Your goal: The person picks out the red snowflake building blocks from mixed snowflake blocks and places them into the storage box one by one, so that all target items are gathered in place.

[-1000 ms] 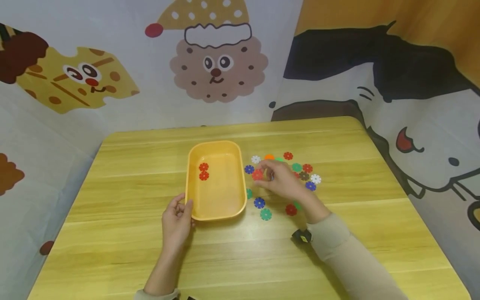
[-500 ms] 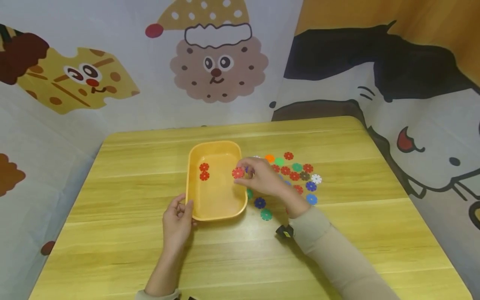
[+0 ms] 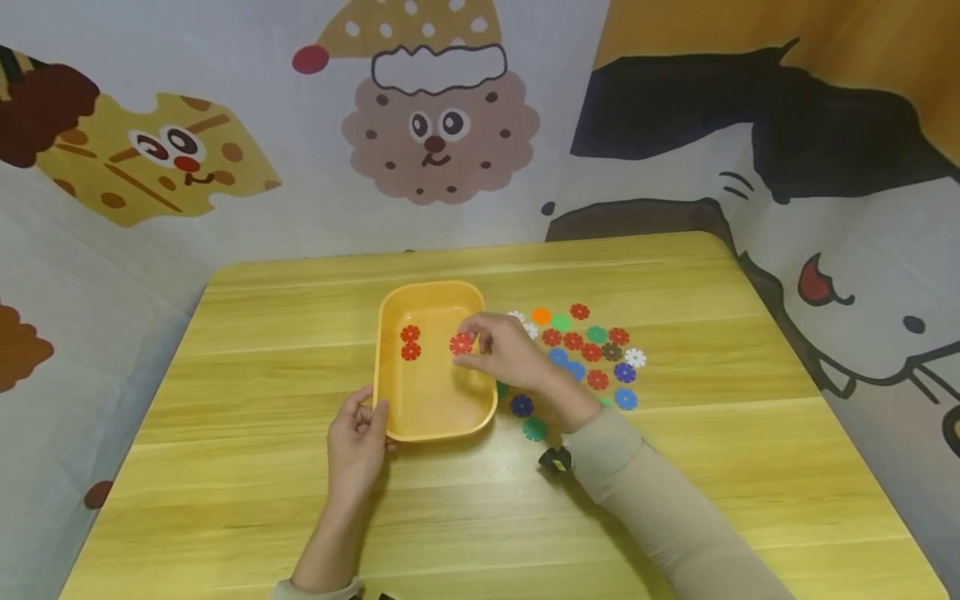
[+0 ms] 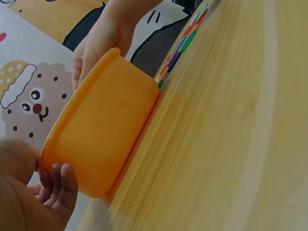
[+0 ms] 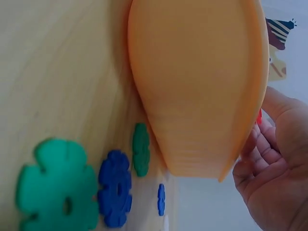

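A yellow-orange plastic tray [image 3: 435,417] stands on the wooden table. Two red snowflake discs [image 3: 410,342] lie inside it, toward its left side. My left hand [image 3: 357,437] grips the tray's front left corner, thumb at the rim; the left wrist view shows the curled fingers [image 4: 65,185] against its outer wall. Above the right half of the tray, my right hand [image 3: 506,350] pinches another red snowflake disc [image 3: 461,344] between thumb and fingers. In the right wrist view only a sliver of that red disc [image 5: 259,117] shows past the tray's rim.
Right of the tray lie several loose discs, among them a green disc [image 3: 535,429], a dark blue disc [image 3: 522,406], an orange disc [image 3: 542,317] and a white disc [image 3: 635,357]. A cartoon-printed cloth [image 3: 285,225] hangs behind the table [image 3: 247,500].
My right hand has moved left with the red snowflake disc, from over the loose discs to above the tray. The left hand keeps its hold on the tray corner.
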Motion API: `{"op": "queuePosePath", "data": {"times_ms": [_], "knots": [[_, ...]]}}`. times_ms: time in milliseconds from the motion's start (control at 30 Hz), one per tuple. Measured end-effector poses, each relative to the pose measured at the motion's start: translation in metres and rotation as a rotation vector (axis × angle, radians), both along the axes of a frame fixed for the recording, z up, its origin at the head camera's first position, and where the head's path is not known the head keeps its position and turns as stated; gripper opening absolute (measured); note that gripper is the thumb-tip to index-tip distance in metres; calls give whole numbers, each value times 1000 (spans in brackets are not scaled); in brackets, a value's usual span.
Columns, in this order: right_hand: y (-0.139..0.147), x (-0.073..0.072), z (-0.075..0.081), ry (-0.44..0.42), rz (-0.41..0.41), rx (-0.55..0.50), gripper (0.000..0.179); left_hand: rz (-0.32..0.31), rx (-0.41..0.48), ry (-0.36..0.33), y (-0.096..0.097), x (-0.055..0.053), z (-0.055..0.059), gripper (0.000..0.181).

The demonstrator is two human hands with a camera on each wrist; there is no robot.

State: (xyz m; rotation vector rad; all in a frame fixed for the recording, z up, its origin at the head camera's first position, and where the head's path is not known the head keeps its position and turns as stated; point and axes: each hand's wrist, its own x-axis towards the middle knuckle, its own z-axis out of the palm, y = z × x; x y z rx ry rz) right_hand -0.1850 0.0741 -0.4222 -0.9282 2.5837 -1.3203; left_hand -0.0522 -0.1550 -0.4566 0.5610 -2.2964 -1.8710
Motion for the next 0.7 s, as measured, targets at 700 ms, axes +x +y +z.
{"op": "queuePosePath", "data": {"times_ms": [700], "knots": [[-45, -10, 7, -30, 73, 135, 42, 0, -4, 8, 0, 0, 2, 36]]}}
